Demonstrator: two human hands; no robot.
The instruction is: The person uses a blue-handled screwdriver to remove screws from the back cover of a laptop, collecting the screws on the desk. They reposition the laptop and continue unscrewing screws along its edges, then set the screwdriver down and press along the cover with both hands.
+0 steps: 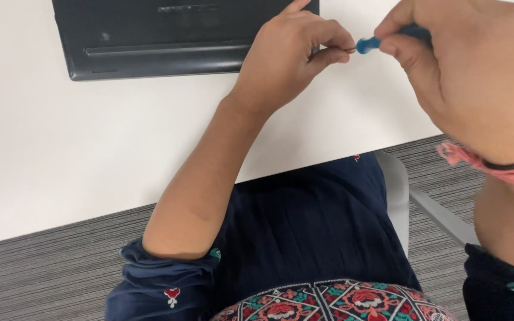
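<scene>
Hands met above the far edge of the white table (60, 154). Left hand (287, 56), forearm raised from the lap, pinched the thin metal tip with thumb and forefinger pressed together. Right hand (477, 71), near on the right, gripped the blue-handled screwdriver (369, 43). Dark laptop base (168, 35) lay far left, bottom up.
</scene>
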